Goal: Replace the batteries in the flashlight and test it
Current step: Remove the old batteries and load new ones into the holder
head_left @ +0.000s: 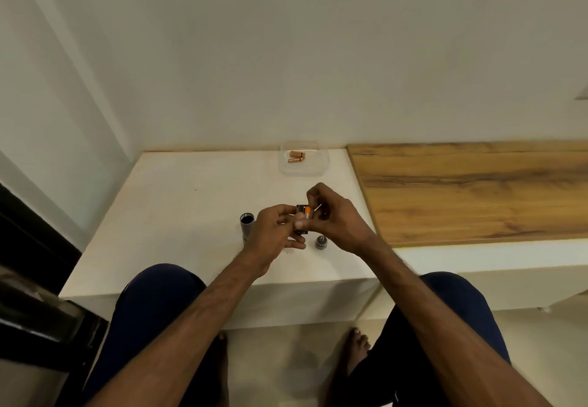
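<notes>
Both my hands meet over the white table [178, 190]. My left hand [275, 231] grips a small black battery holder [302, 215] from below. My right hand [334, 215] pinches an orange-and-black battery at the holder's top. The grey flashlight body [247, 224] stands upright and open-ended on the table, just left of my left hand. Its dark end cap [320, 241] lies on the table below my right hand. Two copper-coloured batteries [296, 156] lie in a clear plastic tray [318, 168] at the table's back edge.
A wood-grain shelf top [477, 190] adjoins the table on the right, slightly higher. A white wall rises right behind the table. A dark frame [28, 279] stands at the left. My knees and bare feet are below the table's front edge.
</notes>
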